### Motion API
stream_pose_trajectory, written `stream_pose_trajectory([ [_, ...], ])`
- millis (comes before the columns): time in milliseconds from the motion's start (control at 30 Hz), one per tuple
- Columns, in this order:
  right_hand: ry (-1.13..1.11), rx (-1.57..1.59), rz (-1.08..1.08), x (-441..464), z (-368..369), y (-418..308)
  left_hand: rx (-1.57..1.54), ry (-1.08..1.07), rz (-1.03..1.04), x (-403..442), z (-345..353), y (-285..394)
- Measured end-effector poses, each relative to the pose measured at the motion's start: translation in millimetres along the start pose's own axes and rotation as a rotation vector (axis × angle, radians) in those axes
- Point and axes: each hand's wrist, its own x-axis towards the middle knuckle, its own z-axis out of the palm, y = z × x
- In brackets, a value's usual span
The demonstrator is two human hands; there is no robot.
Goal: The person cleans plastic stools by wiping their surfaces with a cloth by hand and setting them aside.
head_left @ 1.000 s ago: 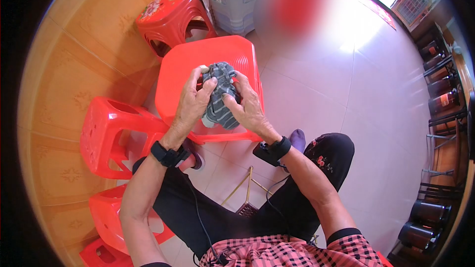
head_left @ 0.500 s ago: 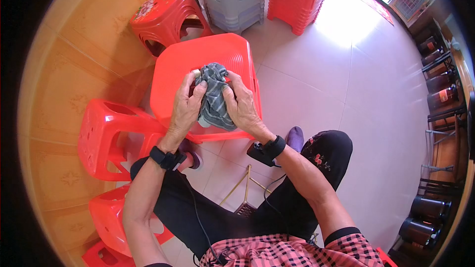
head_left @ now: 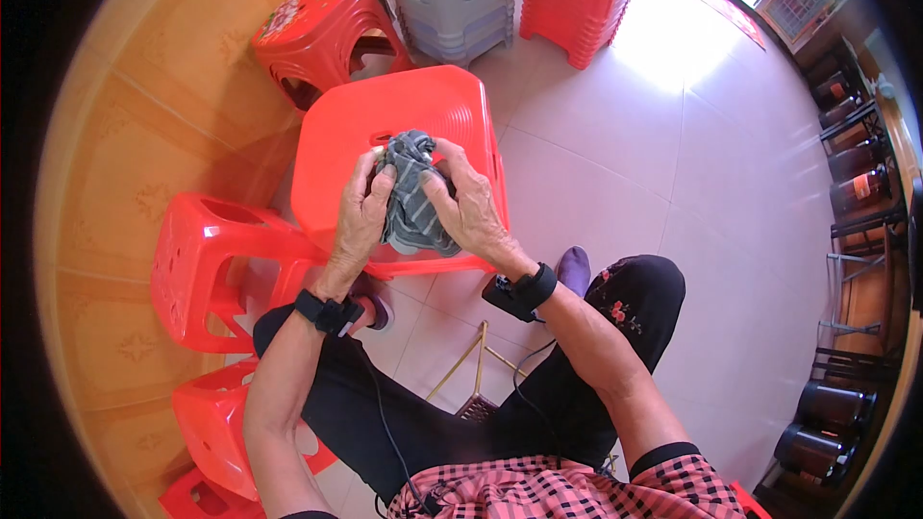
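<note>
The left hand (head_left: 361, 210) and the right hand (head_left: 469, 207) are gripping a crumpled grey cloth (head_left: 411, 204) from opposite sides, fingers curling around it and thumbs lying over its folds. The soft fabric, marked with paler stripes, is bunching into an uneven bundle over a red stool (head_left: 336, 130) (whether it is touching the seat, I cannot tell). The stool is showing smooth plastic, rounded corners and fine curved ridges. Beyond it, a flower-printed stool (head_left: 322, 24) is standing beside a stack of grey stools (head_left: 452, 5) on glossy floor tiles (head_left: 596, 154).
</note>
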Motion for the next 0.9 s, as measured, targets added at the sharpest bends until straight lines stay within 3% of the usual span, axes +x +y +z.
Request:
stream_pose_trajectory([
  [67, -0.034, -0.037, -0.032, 1, -4, -1, -0.127, 0.003, -0.011, 2, -1, -11],
  [300, -0.109, 0.02, 0.025, 4, -5, -4, -0.07, -0.055, -0.099, -2, -11, 15],
  [367, -0.096, 0.024, 0.026, 4, -4, -4, 0.358, 0.12, 0.152, -3, -15, 5],
  [400, -0.083, 0.027, 0.027, 4, -4, -3, 0.358, 0.12, 0.152, -2, -18, 3],
  [467, -0.073, 0.017, 0.009, 3, -3, -1, 0.703, 0.136, 0.261, 1, -25, -3],
  [567, -0.07, 0.016, -0.002, 3, -3, 0, 0.775, 0.155, 0.179, 2, -37, -33],
  [900, -0.03, 0.067, -0.033, 2, -3, 4, 1.143, 0.199, 0.191, -4, -42, -61],
])
